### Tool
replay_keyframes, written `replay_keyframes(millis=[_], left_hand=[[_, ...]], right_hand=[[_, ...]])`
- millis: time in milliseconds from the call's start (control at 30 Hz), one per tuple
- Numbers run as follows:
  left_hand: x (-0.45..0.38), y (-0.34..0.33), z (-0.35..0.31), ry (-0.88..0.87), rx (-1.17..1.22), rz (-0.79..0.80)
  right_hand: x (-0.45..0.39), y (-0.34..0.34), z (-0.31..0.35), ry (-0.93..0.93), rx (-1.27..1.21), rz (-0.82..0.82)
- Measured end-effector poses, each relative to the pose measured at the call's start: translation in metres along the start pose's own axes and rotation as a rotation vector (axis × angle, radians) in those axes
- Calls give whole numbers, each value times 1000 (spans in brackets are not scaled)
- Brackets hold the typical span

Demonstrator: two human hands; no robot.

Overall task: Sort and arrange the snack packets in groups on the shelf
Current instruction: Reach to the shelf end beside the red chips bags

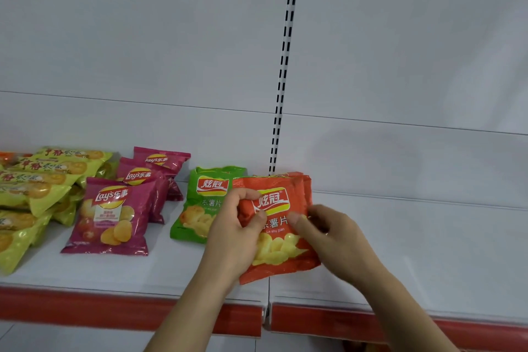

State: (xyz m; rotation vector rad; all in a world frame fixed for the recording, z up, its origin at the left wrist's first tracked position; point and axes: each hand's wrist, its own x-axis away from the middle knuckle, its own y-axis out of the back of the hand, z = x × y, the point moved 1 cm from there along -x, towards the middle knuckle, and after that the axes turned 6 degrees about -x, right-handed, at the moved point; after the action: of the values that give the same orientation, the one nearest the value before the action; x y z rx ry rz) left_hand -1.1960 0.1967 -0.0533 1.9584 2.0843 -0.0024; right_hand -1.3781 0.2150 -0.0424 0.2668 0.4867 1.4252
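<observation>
An orange-red chip packet (281,237) stands tilted on the white shelf (414,251), with more orange-red packets stacked behind it. My left hand (234,234) grips its left edge, thumb on the front. My right hand (331,233) pinches its right edge. A green packet (197,208) of the same brand leans just left of it, partly hidden by my left hand. Further left stand three magenta Lay's packets (113,217), one behind the other. Several yellow-green packets (34,194) are piled at the far left.
The shelf has a red front strip (85,308) and a seam where two boards meet below the orange-red packet. A slotted upright (285,66) runs up the white back panel. To the right of my hands the shelf surface is bare.
</observation>
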Motion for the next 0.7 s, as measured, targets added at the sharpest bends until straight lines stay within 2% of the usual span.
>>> replay_keyframes(millis=[67, 133, 233, 300, 400, 533, 700], left_hand=[[1, -7, 0, -28, -10, 37], [4, -11, 1, -65, -82, 60], [9, -9, 5, -191, -340, -47], [12, -8, 7, -265, -497, -84], [19, -11, 10, -303, -677, -27], [24, -13, 8, -288, -815, 23], [24, -17, 6, -267, -919, 66]], right_hand=[[6, 2, -5, 2, 11, -18], [7, 9, -10, -18, 13, -114], [8, 19, -22, -50, 43, -275], [10, 13, -25, -42, 72, -226], [10, -8, -26, 23, 171, -189], [6, -20, -29, 19, 405, -221], [1, -20, -33, -12, 470, -168]])
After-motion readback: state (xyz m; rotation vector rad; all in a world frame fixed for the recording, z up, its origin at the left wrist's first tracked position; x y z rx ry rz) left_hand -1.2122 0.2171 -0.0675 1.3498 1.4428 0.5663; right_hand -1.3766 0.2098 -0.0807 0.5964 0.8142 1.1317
